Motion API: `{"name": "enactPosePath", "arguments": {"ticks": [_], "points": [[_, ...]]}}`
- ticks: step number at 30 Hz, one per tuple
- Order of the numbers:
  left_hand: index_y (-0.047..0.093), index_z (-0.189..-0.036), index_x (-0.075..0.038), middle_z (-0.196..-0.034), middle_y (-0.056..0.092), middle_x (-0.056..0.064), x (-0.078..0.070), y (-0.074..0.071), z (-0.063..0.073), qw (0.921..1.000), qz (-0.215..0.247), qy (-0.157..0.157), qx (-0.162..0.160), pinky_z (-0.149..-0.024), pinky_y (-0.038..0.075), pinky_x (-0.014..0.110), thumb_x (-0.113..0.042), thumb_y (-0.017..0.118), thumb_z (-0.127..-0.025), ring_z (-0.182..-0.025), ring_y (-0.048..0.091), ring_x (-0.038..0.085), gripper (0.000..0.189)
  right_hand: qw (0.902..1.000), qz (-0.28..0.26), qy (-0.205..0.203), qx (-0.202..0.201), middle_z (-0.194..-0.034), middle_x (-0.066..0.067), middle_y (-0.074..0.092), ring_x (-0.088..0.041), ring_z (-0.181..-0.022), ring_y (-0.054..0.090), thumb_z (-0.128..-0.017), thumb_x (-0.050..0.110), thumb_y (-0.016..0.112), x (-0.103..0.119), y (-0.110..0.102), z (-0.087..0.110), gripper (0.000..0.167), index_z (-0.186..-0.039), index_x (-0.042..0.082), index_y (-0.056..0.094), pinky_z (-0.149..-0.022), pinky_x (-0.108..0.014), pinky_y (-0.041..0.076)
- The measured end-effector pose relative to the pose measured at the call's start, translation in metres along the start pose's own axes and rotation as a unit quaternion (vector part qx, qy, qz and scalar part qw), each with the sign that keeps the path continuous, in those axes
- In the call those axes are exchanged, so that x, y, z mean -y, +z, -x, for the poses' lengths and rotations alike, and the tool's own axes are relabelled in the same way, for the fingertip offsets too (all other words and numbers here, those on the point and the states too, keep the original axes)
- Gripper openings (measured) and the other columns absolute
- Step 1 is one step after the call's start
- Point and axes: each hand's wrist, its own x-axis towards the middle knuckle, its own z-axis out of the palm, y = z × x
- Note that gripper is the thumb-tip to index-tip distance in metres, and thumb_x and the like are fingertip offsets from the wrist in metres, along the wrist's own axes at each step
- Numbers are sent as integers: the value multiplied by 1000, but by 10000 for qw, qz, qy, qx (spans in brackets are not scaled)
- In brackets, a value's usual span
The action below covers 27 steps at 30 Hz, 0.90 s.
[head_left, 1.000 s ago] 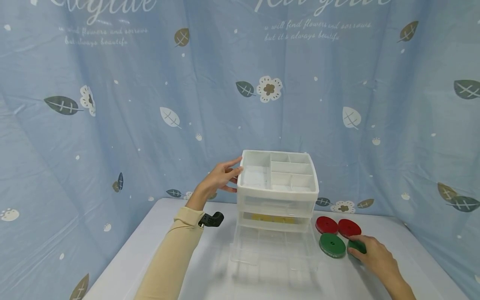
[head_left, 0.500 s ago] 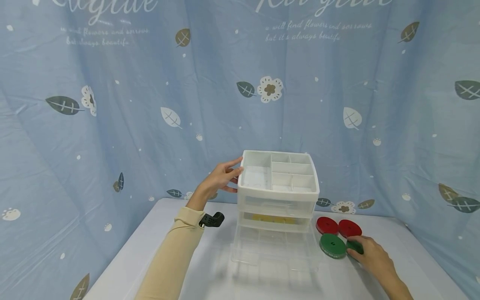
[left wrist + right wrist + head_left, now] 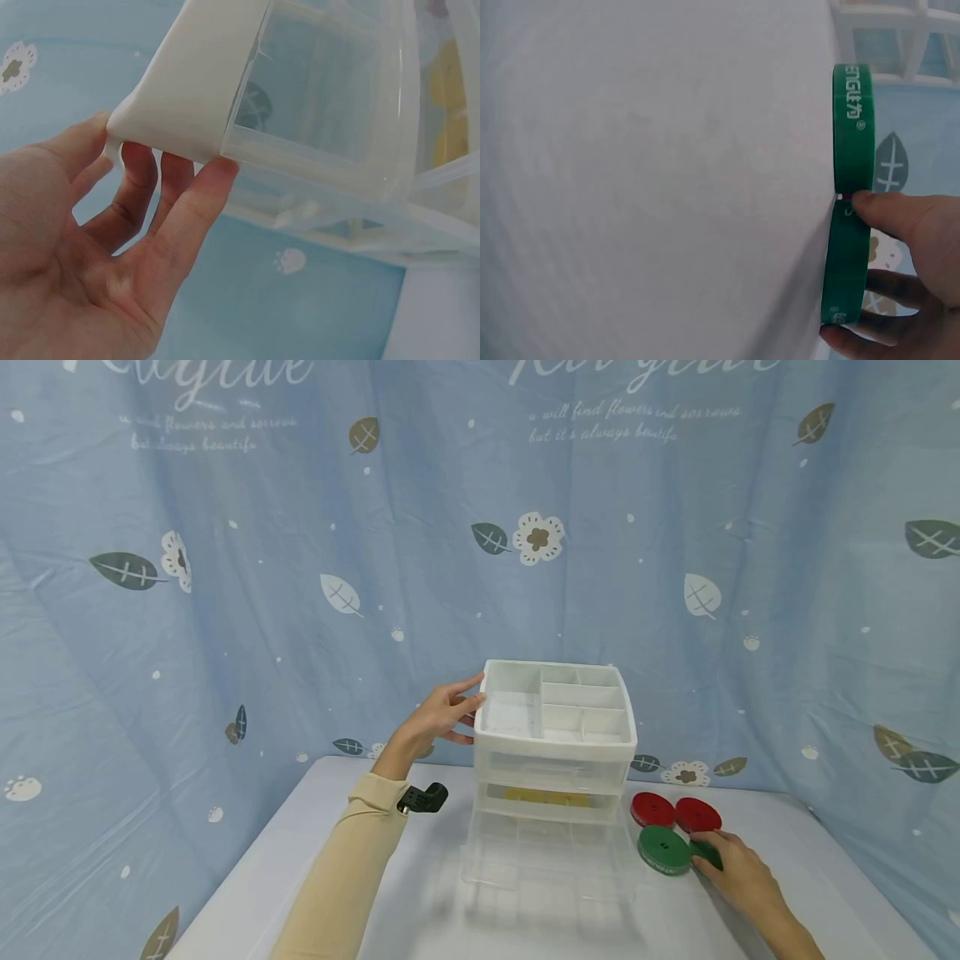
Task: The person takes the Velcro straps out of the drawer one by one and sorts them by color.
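Observation:
My left hand (image 3: 441, 714) grips the upper left edge of a white plastic drawer unit (image 3: 558, 750), thumb and fingers at its top rim. In the left wrist view, the fingertips sit along the side of the white top (image 3: 199, 75). Over on the right, my right hand (image 3: 750, 877) holds a flat green roll (image 3: 846, 262) on the table, thumb on one side and fingers round the other. Right beside it lies a second green roll (image 3: 664, 850) with white lettering on its edge. Two red rolls (image 3: 652, 809) lie just behind the green ones.
A clear bottom drawer (image 3: 547, 856) is pulled out toward the front. Yellow items (image 3: 547, 797) show inside the drawer above it. The unit's top has an open divided tray (image 3: 585, 696). Behind the white table (image 3: 405, 893) hangs a blue curtain (image 3: 420, 527).
My right hand has slid slightly left with its green roll, closing the gap to the other green roll. The left hand keeps its place on the drawer unit.

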Motion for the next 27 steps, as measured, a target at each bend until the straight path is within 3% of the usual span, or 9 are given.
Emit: {"name": "enactPosePath", "arguments": {"ticks": [7,11,18,22,27], "points": [[29,-154,-38,-125,61,20,0,0,2,10000,23,34,45,-80,62,48,-33,55,-101,-97,69,31,60,9999,68,-80,78,-122,-35,57,-56,-112,53,-85,21,77,1,-1,0,47,-124,1,61,-82,-72,50],[28,-154,-39,-125,61,22,0,0,2,10000,27,41,35,-78,63,46,-33,55,-101,-95,69,29,59,9996,22,-236,154,-116,-31,61,-53,-109,56,-83,20,78,1,-6,-2,45,-121,1,62,-80,-71,51],[29,-154,-40,-124,62,21,0,1,1,10000,43,17,0,-80,62,48,-35,55,-101,-101,67,36,59,9987,-18,-137,488,-121,-32,60,-55,-114,53,-81,19,79,3,-9,-5,51,-124,-2,61,-87,-71,48],[29,-154,-38,-123,63,20,1,1,2,10000,34,18,-3,-81,62,49,-35,56,-100,-97,69,30,60,9985,125,-139,513,-122,-33,60,-55,-113,53,-80,15,80,4,-8,-5,53,-125,-2,59,-89,-70,48],[30,-153,-39,-122,64,19,0,1,2,10000,57,-20,-26,-78,63,46,-36,56,-100,-92,70,24,60,9971,555,-273,445,-126,-40,53,-60,-113,51,-83,13,77,5,0,1,53,-128,0,54,-80,-70,52]]}}
